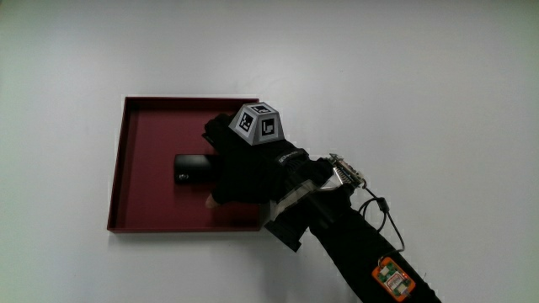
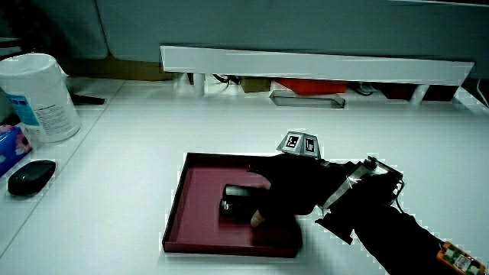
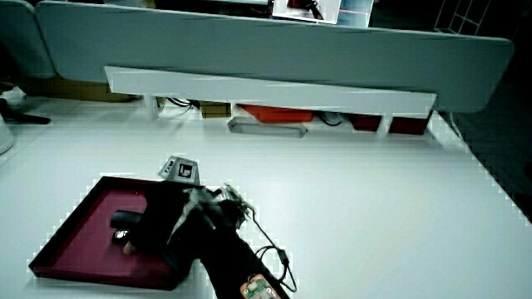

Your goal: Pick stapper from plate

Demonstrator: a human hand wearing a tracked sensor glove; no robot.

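A dark red square plate lies on the white table, and both side views show it too. On it lies a black stapler, also seen in both side views. The gloved hand reaches over the plate from the person's edge of it. Its fingers curl around one end of the stapler, hiding that end, and the thumb tip shows on the side nearer the person. The stapler still rests on the plate. The patterned cube sits on the back of the hand.
In a side view a white canister, a blue packet and a black mouse stand near the table's edge, well apart from the plate. A low white shelf runs along the partition.
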